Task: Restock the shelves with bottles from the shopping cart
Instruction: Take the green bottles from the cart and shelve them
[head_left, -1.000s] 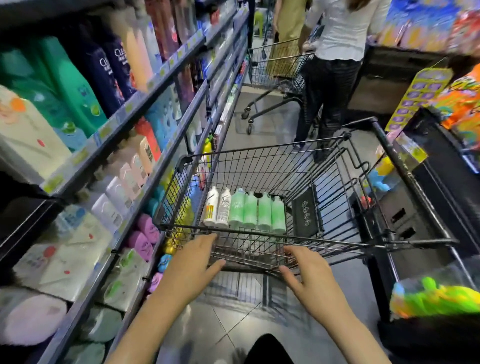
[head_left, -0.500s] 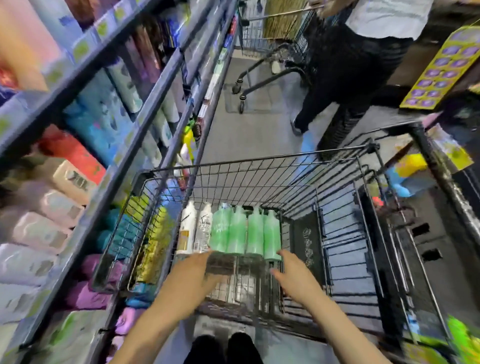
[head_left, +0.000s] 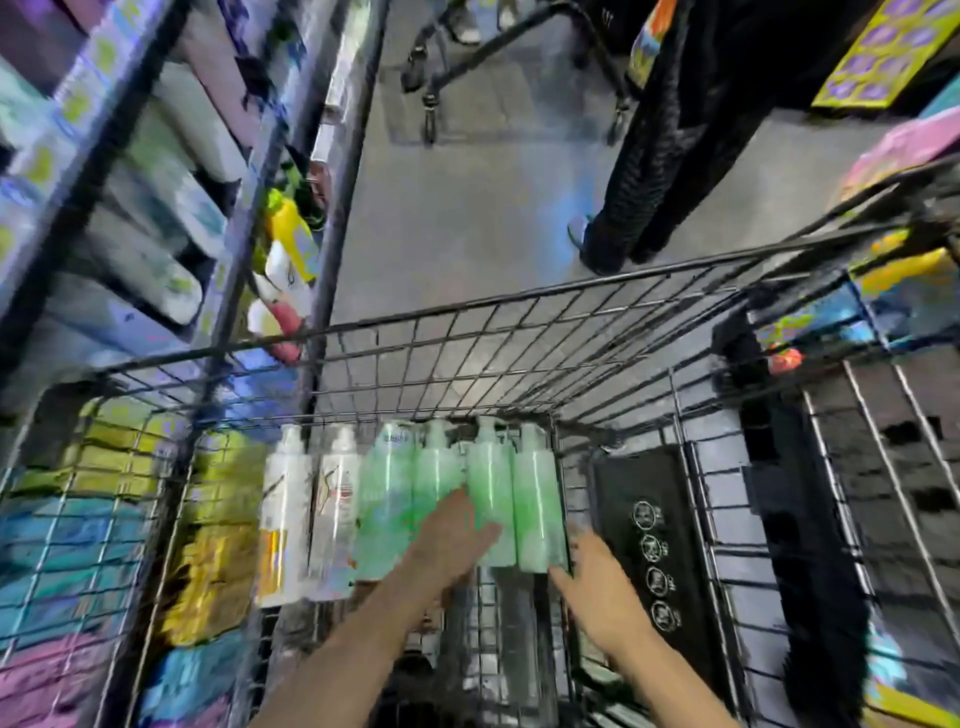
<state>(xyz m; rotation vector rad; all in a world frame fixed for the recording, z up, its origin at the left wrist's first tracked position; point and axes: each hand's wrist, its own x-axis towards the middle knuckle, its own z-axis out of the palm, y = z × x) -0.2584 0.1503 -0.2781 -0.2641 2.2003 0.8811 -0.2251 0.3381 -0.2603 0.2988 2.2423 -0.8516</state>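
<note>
A black wire shopping cart (head_left: 498, 306) fills the lower view. On its floor lie several green pump bottles (head_left: 537, 499) in a row, with two white bottles (head_left: 283, 499) to their left. My left hand (head_left: 449, 540) reaches into the cart with straight fingers lying over the middle green bottles. My right hand (head_left: 595, 577) is beside the rightmost green bottle, fingertips at its lower end, fingers extended. Neither hand grips anything. The picture is blurred by motion.
Shelves (head_left: 244, 171) with packs and bottles run along the left of the aisle. A person's dark-trousered legs (head_left: 670, 156) stand just beyond the cart's front. Another cart's wheels (head_left: 428, 111) are further ahead. A black panel with icons (head_left: 649, 540) sits in the cart at the right.
The view has tipped down and closer over the cart. Both hands have moved forward from the cart's near edge, down onto the green bottles.
</note>
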